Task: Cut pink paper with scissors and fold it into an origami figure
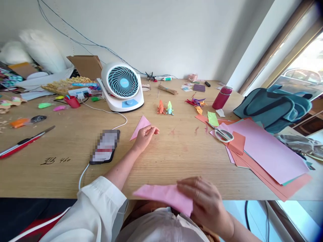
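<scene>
Works at a broad wooden counter (pixel 161 161). Has a teal bag (pixel 275 107) far to the right of the white fan (pixel 123 82), and a loose pile of pink and orange sheets (pixel 270 151) also right of the fan but nearer the front edge. Has an open cardboard box (pixel 87 67) just behind the fan and to its left. Holds a folded pink strip (pixel 161 195) well in front of the fan, past the counter's near edge, gripped only at its right end, slightly blurred, under the bent, half-closed fingers of the right hand (pixel 202 196). Has a phone (pixel 106 146) in front of the fan, slightly to its left. Holds the left hand (pixel 146 136) in front of the fan and a little to its right, loosely curled; cannot tell about any gap between the fingertips, or about anything pinched there. Has a pink paper triangle (pixel 140 125) between that hand and the fan, partly covered by the hand. Has a red bottle (pixel 222 98) well to the fan's right, white-handled scissors (pixel 217 131) farther forward on that side, and an orange paper figure (pixel 160 107) beside a pale green paper figure (pixel 169 108) just right of the fan.
</scene>
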`<state>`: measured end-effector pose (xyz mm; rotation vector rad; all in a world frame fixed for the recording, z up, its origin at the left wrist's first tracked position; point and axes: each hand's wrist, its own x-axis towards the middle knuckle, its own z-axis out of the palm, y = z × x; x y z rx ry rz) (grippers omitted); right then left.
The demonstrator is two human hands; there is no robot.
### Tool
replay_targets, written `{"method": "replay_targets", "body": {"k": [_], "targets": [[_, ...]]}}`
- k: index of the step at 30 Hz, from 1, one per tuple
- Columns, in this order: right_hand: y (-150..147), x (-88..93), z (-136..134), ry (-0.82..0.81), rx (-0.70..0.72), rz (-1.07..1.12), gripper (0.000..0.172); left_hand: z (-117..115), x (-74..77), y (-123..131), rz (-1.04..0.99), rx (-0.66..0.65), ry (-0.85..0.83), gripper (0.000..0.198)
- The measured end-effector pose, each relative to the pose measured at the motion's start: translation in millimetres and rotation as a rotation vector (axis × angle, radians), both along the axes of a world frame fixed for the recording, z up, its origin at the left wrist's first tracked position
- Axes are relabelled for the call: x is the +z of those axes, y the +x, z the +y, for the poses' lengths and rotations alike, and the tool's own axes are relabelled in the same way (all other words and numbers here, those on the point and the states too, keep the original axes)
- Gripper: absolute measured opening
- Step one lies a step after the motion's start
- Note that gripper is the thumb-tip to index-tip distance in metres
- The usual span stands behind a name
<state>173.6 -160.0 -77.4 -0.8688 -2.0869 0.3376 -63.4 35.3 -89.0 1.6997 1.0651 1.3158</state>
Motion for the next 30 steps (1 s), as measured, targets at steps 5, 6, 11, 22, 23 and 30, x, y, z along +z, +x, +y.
{"method": "replay_targets", "body": {"k": [5, 6, 11, 22, 23, 30], "targets": [[-11.6, 23.1, 75.9, -0.496, -0.232, 0.569, 0.023, -12.4, 19.7, 4.9, -0.34, -0.281, -0.277, 0.061], [-14.0, 22.5, 91.3, -0.553, -0.186, 0.64, 0.026, -14.7, 23.3, 4.9, -0.417, -0.337, -0.335, 0.064], [-21.3, 8.6, 135.6, -0.721, -0.121, 0.689, 0.036, -16.2, 25.6, -0.7, -0.58, -0.373, -0.417, 0.074], [-19.4, -11.3, 133.2, -0.871, -0.111, 0.845, 0.034, -19.9, 5.7, 10.6, -0.455, -0.122, -0.499, 0.028], [-17.8, -12.5, 133.0, -0.873, -0.114, 0.864, 0.033, -21.1, 6.2, 11.8, -0.433, -0.131, -0.481, 0.028], [-12.3, -13.6, 130.9, -0.907, -0.062, 0.876, 0.028, -25.8, 11.6, 18.3, -0.399, -0.045, -0.389, 0.026]]}}
